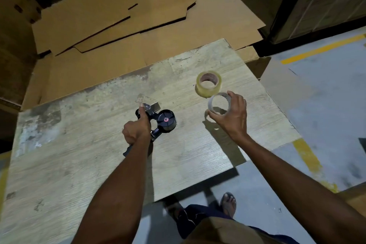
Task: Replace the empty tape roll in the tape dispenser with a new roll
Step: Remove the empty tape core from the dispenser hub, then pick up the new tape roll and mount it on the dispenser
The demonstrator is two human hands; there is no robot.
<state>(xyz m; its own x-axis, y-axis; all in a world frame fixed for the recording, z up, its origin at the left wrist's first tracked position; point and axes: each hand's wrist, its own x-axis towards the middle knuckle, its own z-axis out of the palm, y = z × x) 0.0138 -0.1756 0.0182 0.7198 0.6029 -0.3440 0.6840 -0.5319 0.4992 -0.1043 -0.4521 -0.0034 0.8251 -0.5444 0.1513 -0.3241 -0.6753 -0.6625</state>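
Observation:
A black tape dispenser [164, 121] lies on the worn wooden table [79, 144], its round hub bare and facing up. My left hand [136, 128] grips its handle, thumb stretched toward the metal blade end. My right hand [231, 114] holds the empty white cardboard core [213, 103] by its rim, just above the table and to the right of the dispenser. A new roll of clear tape [208, 83] lies flat on the table just beyond the core, close to it.
Flattened cardboard sheets [122, 25] are piled behind the table. The table's right edge drops to a grey floor with yellow lines [305, 154]. My sandalled foot [228, 203] shows below the near edge.

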